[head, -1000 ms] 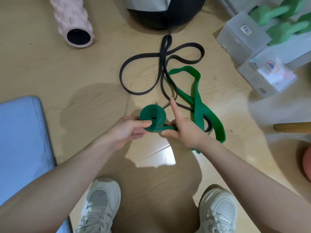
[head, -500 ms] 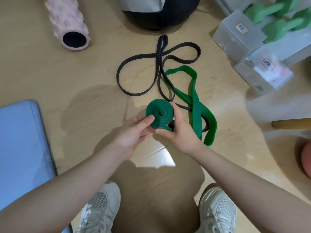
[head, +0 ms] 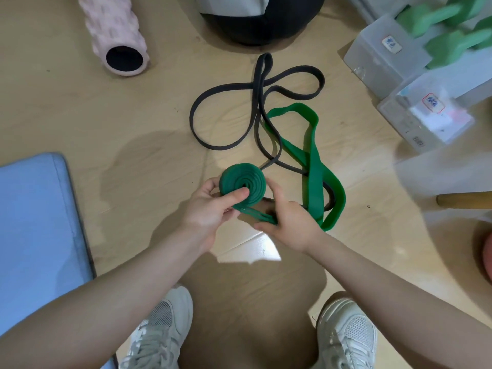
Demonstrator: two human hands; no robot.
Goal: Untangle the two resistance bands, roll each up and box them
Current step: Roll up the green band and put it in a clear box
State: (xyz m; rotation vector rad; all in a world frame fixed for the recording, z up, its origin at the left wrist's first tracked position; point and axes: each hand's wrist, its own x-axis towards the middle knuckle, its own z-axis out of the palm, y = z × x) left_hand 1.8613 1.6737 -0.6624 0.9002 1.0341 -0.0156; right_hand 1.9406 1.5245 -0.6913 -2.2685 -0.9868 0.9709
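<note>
Green band (head: 312,158), partly wound into a flat spiral coil held above the floor (head: 133,123), thumb of left hand (head: 210,209) pinching the coil's face, right hand (head: 288,222) gripping the feeding strands, loose tail crossing black band (head: 255,102) beyond.

Loose bands (head: 266,113) lie on floor (head: 133,123) between roller (head: 114,30) left and boxes (head: 399,75) right

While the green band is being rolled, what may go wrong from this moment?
The black band crosses the loose green band on the floor, so further rolling may drag it in. The green roll is pinched only by the left hand and right hand; it may spring open.
</note>
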